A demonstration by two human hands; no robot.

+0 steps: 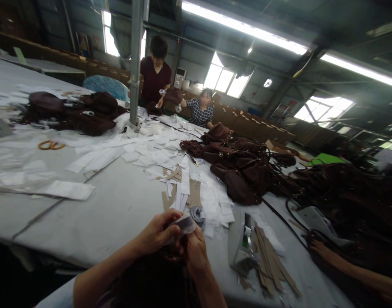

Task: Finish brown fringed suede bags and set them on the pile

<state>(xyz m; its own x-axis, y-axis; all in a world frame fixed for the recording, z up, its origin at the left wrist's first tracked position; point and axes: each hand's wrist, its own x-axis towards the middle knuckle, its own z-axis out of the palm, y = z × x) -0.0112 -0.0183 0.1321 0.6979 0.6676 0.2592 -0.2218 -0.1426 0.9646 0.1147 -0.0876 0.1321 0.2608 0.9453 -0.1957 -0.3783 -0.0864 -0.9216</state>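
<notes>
Paper scrap (186, 223), likely light and limp, pinched at its edges by left hand (155, 235) and right hand (195, 253); both grips narrow, six o'clock on worktop (119, 209).

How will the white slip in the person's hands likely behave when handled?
The slip looks floppy: it curls over between the left hand and right hand. It is probably very light, being thin like the white sheets strewn on the table. Pinched like this, it would likely crease rather than spring back.

matt grey table (119, 205), white paper slips (157, 156), brown suede bags (244, 167)
</notes>
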